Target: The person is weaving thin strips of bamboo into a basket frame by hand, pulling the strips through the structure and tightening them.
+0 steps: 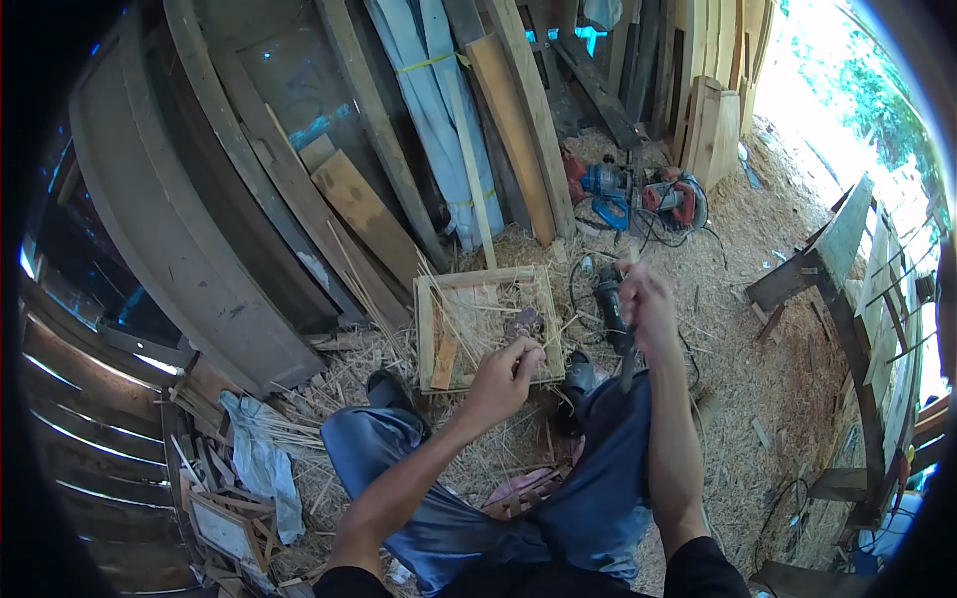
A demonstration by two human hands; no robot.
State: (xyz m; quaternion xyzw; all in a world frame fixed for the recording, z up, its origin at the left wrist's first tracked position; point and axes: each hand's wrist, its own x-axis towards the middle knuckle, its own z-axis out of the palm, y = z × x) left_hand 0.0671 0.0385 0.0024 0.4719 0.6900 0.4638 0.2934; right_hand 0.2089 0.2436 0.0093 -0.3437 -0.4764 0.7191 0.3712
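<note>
My left hand is closed, thumb against curled fingers, over the near edge of a shallow wooden frame. What it pinches, if anything, is too small to make out. My right hand is raised to the right of the frame, its fingers wrapped round a knife-like tool. Its dark, narrow metal part points down toward my right knee, and a pale end shows above the fist. Inside the frame lie thin wood strips, a brownish board piece and a small dark block just beyond my left hand.
Behind my right hand, a dark power tool lies on the shavings. Red and blue power tools with cords sit farther back. Tall boards and panels lean at the left. A curved wooden piece stands at the right.
</note>
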